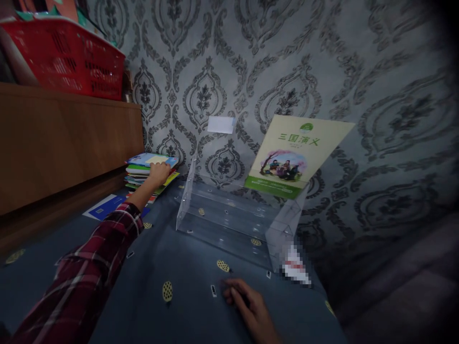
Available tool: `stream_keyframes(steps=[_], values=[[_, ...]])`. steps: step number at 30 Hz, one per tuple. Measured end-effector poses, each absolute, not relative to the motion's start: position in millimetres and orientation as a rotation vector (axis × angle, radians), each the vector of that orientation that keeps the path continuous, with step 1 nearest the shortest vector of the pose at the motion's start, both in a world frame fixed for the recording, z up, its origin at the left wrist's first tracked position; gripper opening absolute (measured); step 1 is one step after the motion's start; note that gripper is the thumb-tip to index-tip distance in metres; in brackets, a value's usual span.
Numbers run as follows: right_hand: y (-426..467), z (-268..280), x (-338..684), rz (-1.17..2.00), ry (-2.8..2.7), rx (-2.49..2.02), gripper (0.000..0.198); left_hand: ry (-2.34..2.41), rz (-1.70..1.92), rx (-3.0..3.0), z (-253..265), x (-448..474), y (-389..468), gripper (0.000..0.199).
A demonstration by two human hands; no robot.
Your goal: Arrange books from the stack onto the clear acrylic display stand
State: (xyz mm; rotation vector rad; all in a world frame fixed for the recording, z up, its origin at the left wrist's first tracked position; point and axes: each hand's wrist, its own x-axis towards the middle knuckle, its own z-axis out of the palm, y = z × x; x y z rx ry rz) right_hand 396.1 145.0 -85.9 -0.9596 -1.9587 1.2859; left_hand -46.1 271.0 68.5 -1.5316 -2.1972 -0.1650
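Note:
At the left back, my left hand point(160, 173) has its fingers bent over the top of a stack of books point(137, 179) and appears to grip a book there. Its fingertips are partly hidden. Low in the middle, my right hand point(249, 306) hovers over or rests on the dark cloth, fingers loosely curled and holding nothing. Beyond it stands a clear plastic stepped rack point(229, 224). A cream and green book point(287, 155) with a picture on its cover leans upright at the rack's right back.
A blue booklet point(107, 206) lies beside the stack. The cloth point(190, 301) has yellow printed spots. On a wooden cabinet point(68, 143) to the left sits a red basket point(71, 57). Patterned wallpaper point(204, 91) rises behind, with a white card point(220, 124) on it.

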Motion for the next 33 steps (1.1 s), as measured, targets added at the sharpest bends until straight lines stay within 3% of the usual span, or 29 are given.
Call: stream_keyframes(steps=[12, 17, 23, 33], values=[[144, -87, 397, 1.319, -1.943, -0.964, 0.071, -2.083, -0.116, -1.637, 63, -103, 186, 0.04], [144, -85, 396, 1.31, -1.959, -0.977, 0.072, -2.113, -0.147, -1.652, 58, -114, 197, 0.053], [144, -83, 395, 1.303, -1.985, -0.967, 0.073, -2.21, -0.175, -1.605, 66, -125, 215, 0.053], [144, -82, 395, 1.298, -1.975, -0.968, 0.072, -2.208, -0.23, -1.561, 49, -121, 166, 0.068]])
